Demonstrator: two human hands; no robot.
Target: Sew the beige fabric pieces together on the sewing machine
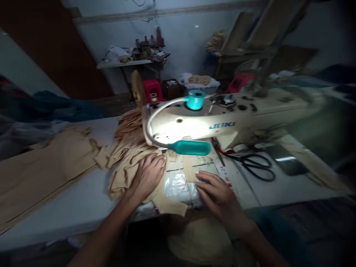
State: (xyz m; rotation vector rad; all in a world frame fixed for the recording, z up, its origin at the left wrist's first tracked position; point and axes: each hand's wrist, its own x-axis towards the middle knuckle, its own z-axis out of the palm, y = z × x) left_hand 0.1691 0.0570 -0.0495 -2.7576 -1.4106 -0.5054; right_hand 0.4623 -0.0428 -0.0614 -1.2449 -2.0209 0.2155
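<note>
My left hand (150,174) lies flat on bunched tan fabric (122,181), just left of the needle area of a sewing machine (236,122). Its fingers stretch toward the machine, open. My right hand (215,193) reaches in from the right, fingers extended, the tips at the edge of a small tan fabric strip (189,170). Whether they pinch it I cannot make out. Another tan fabric end (171,205) hangs over the table's front edge between my hands. A teal lamp (191,147) on a bendable neck hides part of the needle area.
Black-handled scissors (258,167) lie right of the needle area, beside a dark phone-like slab (290,161). Stacked tan fabric pieces (55,163) cover the left table. A spool (153,97) stands behind the machine head. Farther back are a pink stool (152,89) and a side table (128,63).
</note>
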